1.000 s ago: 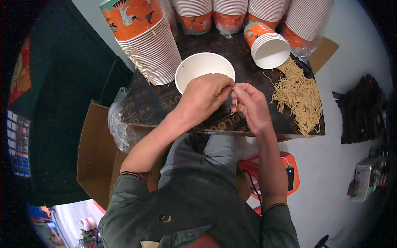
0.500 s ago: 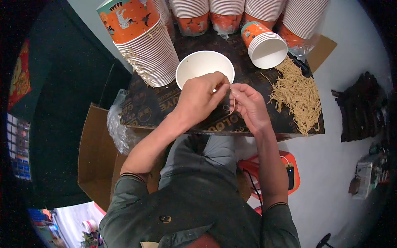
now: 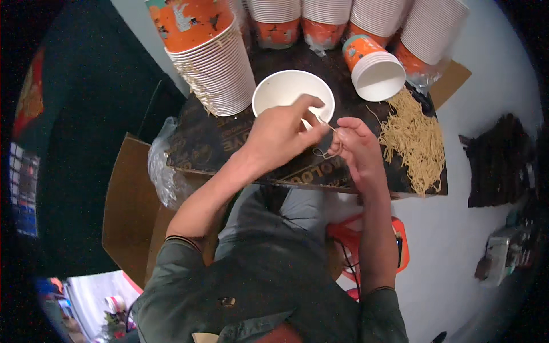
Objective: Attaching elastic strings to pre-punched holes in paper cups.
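Observation:
Above the front part of the dark table, a thin tan string (image 3: pixel 321 153) hangs in a small loop from my right hand (image 3: pixel 361 147), whose thumb and fingers are pinched on it. My left hand (image 3: pixel 281 130) is just to the left, palm down, over the near rim of a white paper bowl (image 3: pixel 291 86). Its index finger is raised and blurred, while the string runs to its thumb, where other fingers are partly hidden. To the right lies a heap of tan strings (image 3: pixel 414 146).
A tall stack of orange-and-white paper buckets (image 3: pixel 214 68) stands at the left, with strings draped on its side. More wrapped stacks (image 3: pixel 326 17) line the back. An orange bucket (image 3: pixel 374 66) lies tipped near the string heap. Left of the table are a cardboard box (image 3: pixel 128 200) and clear plastic (image 3: pixel 166 171).
My left index finger has lifted away from the thumb. My right hand has moved slightly right and nearer to me, and more string shows between the hands. The view has shifted a little.

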A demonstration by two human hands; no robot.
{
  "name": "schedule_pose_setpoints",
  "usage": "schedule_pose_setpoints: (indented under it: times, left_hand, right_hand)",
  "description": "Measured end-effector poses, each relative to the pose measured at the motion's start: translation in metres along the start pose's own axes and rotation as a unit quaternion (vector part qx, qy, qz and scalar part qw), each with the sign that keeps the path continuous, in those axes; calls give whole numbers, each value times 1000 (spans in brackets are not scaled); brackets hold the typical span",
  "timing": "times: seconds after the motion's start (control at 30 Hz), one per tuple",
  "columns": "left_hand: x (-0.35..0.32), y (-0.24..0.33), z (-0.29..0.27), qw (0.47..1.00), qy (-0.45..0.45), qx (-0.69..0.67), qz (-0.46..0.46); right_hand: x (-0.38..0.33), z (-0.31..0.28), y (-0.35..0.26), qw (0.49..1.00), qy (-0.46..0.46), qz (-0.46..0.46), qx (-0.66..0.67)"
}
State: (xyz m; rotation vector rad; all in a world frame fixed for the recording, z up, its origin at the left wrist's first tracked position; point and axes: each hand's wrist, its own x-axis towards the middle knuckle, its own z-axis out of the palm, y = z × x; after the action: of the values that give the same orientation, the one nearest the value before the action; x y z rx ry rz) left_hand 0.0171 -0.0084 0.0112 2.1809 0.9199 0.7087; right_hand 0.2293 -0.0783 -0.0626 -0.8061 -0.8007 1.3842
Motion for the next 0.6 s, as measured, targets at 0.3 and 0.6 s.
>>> schedule_pose_setpoints:
  times: [0.3, 0.6]
  left_hand:
    - [-3, -24, 8, 987, 47, 94, 124]
    - [-4, -33, 8, 975, 18, 61, 211]
  right_hand:
    - [-12, 39, -80, 969, 36, -58, -237]
    - [8, 52, -121, 966, 28, -59, -248]
